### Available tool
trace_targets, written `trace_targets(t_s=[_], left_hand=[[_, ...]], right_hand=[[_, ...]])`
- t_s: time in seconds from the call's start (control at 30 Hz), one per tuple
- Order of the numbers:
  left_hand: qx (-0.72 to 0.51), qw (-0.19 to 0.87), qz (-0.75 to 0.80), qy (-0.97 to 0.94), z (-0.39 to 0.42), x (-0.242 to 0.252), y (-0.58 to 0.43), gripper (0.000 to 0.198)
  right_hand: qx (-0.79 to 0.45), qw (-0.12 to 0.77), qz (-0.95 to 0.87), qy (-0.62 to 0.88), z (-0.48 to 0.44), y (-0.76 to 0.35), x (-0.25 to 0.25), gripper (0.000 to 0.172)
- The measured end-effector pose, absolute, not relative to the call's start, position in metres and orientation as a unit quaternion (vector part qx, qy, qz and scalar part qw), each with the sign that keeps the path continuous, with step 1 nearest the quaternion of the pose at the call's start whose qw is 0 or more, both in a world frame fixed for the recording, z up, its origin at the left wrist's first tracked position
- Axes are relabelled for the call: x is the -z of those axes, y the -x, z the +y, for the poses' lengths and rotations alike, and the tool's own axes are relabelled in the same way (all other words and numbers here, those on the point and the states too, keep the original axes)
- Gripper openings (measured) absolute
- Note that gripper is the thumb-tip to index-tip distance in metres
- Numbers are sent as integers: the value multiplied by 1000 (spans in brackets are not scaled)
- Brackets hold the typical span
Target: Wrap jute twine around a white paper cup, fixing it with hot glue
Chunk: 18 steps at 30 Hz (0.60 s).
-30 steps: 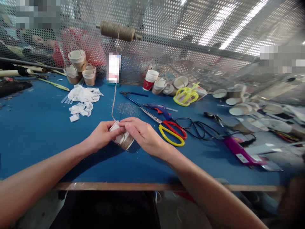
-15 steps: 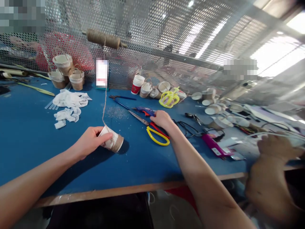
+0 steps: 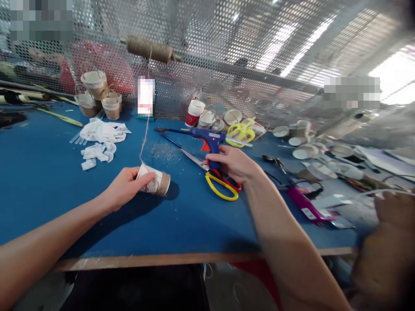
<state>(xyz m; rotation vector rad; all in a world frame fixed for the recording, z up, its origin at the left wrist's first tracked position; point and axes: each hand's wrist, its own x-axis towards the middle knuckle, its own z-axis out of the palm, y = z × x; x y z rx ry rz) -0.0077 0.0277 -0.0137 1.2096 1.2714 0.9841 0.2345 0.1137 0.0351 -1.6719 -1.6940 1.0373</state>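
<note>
My left hand [image 3: 128, 185] grips a paper cup [image 3: 152, 179] lying on its side, its lower part wrapped with brown twine. From the cup a strand of twine [image 3: 144, 138] runs up to a spool [image 3: 149, 49] on a rod at the mesh. My right hand [image 3: 235, 162] is closed around the handle of a blue hot glue gun [image 3: 209, 137] with an orange trigger, raised above the table, nozzle pointing left. Below it lie scissors [image 3: 222, 185] with yellow and red handles. Blue-handled pliers [image 3: 168, 137] lie behind them.
Twine-wrapped cups [image 3: 94, 93] are stacked at the back left, near crumpled white pieces [image 3: 103, 129]. A phone [image 3: 145, 97] leans at the mesh. Red-and-white cups [image 3: 194, 113] and a yellow woven piece [image 3: 240, 133] stand behind. Right are a purple box [image 3: 306, 203] and another person's arm [image 3: 385, 242].
My right hand has lifted the glue gun off the table and turned it upright. My left hand still holds the cup in about the same place. The view has shifted slightly.
</note>
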Motion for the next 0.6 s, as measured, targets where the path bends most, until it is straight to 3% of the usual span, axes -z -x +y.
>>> trace_targets(t_s=[0.1,0.3,0.47,0.6], left_hand=[[-411,525,535,-518,28,17,6,32],[-406,486,560,-534,28,17,6,34],[-383,450,567,-574,29,16,9,34],[-372,432,569,-593,29,17,10,35]], right_hand=[[-524,287,-592,541,94,-223,-40,12],[-558,279,-654,428,71,-214,-28,14],[-511,267,-675,460,59,-217,-26,21],[-407,193,-721,526,51,-215,-30,25]])
